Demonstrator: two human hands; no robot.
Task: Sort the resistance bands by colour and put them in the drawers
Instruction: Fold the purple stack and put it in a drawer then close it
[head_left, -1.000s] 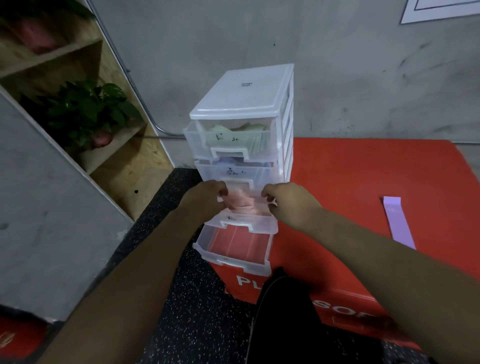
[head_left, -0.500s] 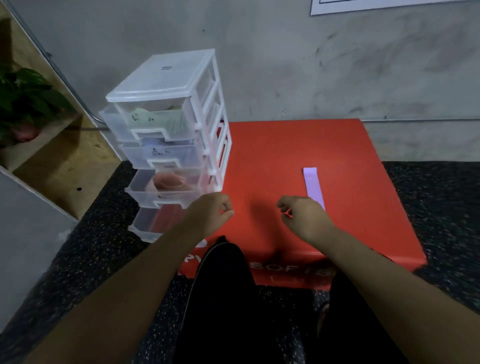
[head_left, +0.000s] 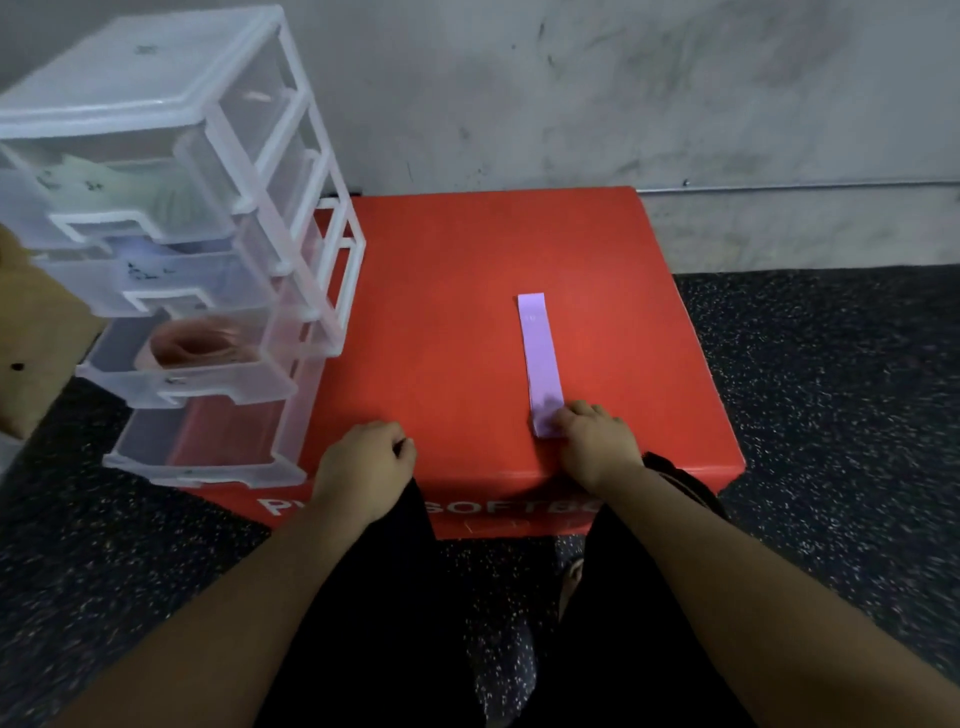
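A purple resistance band lies flat and straight on the red soft box. My right hand has its fingertips closed on the band's near end. Curled into a loose fist with nothing in it, my left hand rests near the box's front edge. At the left stands a clear plastic drawer unit. Its top drawer holds green bands, and the second drawer shows something bluish. A pink band lies in the third, and the bottom drawer is pulled out.
The red box stands against a grey wall on black speckled flooring. A wooden shelf edge shows at the far left behind the drawers. My dark-clothed legs fill the lower middle.
Both hands left the third drawer, where the pink band now lies, and moved right. My right hand reached the purple band's near end. The view swung right.
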